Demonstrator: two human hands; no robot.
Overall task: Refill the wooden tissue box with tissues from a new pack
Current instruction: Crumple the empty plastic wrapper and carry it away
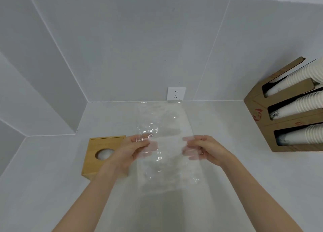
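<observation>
The red mark on the cardboard cup holder (258,114) is unreadable.

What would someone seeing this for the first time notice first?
Most likely the clear plastic bag held up mid-frame, pinched at its sides by the left hand and right hand. Next, the wooden tissue box on the white counter, partly behind the left hand, white showing in its round hole. At the right edge, a cardboard holder with stacks of paper cups leans by the wall.

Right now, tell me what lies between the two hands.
In the head view, only clear plastic wrap spans between the left hand and right hand; both pinch it.
</observation>
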